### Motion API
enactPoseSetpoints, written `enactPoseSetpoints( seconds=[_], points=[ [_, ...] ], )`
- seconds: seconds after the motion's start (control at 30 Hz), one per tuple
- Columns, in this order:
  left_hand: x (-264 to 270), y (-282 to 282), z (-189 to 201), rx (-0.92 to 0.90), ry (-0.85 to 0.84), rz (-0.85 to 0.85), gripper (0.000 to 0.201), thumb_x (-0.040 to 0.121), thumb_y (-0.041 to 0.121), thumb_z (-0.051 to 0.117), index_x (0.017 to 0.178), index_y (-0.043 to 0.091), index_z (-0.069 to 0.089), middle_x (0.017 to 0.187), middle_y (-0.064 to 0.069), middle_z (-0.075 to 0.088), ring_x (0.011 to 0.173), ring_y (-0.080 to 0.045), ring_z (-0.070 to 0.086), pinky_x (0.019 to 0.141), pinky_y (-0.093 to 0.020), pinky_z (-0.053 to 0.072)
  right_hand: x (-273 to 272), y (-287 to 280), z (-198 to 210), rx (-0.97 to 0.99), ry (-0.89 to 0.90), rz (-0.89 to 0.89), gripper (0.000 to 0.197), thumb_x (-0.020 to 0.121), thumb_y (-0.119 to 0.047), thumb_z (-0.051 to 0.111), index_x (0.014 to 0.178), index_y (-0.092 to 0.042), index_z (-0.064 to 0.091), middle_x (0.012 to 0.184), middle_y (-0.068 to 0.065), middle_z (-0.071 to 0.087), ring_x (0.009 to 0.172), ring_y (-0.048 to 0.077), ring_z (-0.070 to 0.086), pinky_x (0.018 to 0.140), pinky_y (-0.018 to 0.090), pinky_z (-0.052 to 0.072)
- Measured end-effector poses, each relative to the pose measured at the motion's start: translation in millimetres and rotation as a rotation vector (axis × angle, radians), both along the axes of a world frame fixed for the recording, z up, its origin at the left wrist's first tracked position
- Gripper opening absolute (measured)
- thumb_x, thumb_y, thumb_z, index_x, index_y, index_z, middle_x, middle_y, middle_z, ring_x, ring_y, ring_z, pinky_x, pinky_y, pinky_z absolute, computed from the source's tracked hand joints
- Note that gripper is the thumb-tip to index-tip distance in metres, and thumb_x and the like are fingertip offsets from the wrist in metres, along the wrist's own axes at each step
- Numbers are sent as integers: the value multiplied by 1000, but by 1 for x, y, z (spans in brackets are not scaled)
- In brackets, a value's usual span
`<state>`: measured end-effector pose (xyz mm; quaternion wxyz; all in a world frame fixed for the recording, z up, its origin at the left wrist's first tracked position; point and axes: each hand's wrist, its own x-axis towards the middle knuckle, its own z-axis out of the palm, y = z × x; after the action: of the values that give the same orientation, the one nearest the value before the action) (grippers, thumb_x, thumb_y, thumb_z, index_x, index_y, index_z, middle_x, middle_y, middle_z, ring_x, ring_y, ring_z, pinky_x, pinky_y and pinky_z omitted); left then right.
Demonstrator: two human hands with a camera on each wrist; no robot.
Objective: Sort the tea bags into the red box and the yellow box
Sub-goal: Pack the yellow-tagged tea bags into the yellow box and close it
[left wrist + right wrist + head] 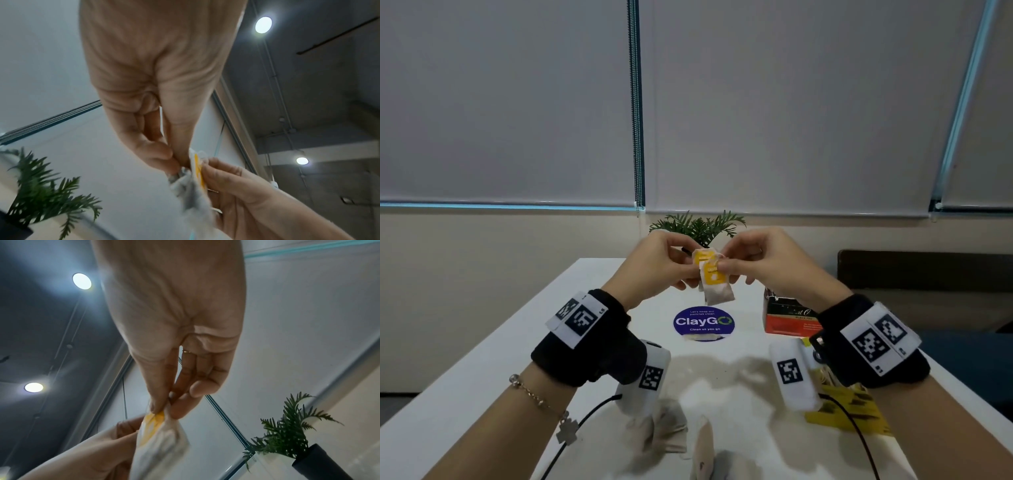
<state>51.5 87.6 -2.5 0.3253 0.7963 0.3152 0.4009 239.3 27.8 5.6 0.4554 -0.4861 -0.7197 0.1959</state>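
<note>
At frame centre, our left hand [654,263] and right hand [767,260] are both pinching yellow-tagged paper tea bags [714,281], seemingly separating them for sorting.

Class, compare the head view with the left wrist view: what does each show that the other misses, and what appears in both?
Only the head view shows the white table, the red box, the yellow box, the round ClayGo sticker and loose tea bags near the front edge.

Only the left wrist view shows the ceiling lights.

Both show the left hand and right hand pinching tea bags with yellow tags above the table, and the green plant behind.
</note>
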Motion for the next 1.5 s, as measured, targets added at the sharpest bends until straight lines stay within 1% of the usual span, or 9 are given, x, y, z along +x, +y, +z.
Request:
enactPoseSetpoints(
  seconds=[0.13,0.4,0.53,0.73,0.9,1.07,1.2,1.33,1.5],
  points=[
    [-1,0,1,130,80,42,7,84,17,72,80,11,70,64,-4,72,55,-11,68,52,-20,51,-1,0,0,-22,81,21,6,86,-12,72,88,-6,70,77,10,72,66,14,67,53,20,47],
    [2,3,0,52,151,-86,29,100,17,49,93,-2,69,75,-7,70,64,-9,66,56,-21,53,0,3,-3,-9,162,-24,13,84,-12,74,89,0,70,74,11,72,63,16,66,54,22,50],
    [5,-4,3,12,120,-118,38,104,22,36,87,5,65,76,-6,66,63,-6,63,56,-23,54,-1,6,-5,41,176,-46,8,84,-9,74,85,-3,68,76,13,73,63,18,68,56,24,53],
    [2,-10,7,50,155,-147,34,99,31,47,90,6,69,79,-8,67,70,-14,62,59,-23,53,-10,5,-9,89,157,-74,11,82,-11,77,83,-4,68,75,15,73,62,19,69,56,25,54],
    [-17,-9,17,117,291,-51,20,98,27,52,92,18,68,77,3,67,73,-10,63,60,-22,54,-19,-10,-8,-56,-150,-154,22,82,-26,77,79,-9,63,62,-3,65,53,11,63,49,25,50],
    [-37,-2,28,217,224,117,19,91,33,62,105,22,70,85,10,69,71,-3,64,55,-20,51,-52,-41,-17,-764,-721,246,31,90,-31,68,120,-24,61,88,8,75,67,17,72,62,27,56],
    [-48,0,33,214,212,97,17,88,32,67,99,18,70,80,6,68,66,-3,63,50,-14,50,-72,-39,-45,-870,-930,357,20,91,-35,66,109,-27,67,96,2,76,66,16,71,76,32,54],
    [-55,0,35,190,184,56,11,84,29,71,89,20,67,73,7,67,64,-2,62,51,-14,48,-61,-31,-45,-839,-826,343,17,89,-30,70,85,-14,73,91,4,77,78,15,73,81,29,56],
    [-53,2,33,179,181,17,5,86,26,69,87,21,66,78,6,69,68,-4,63,54,-17,50,-33,-24,-21,-616,-592,217,34,90,-39,66,95,-6,73,83,3,76,79,13,73,77,22,56]
  ],
)
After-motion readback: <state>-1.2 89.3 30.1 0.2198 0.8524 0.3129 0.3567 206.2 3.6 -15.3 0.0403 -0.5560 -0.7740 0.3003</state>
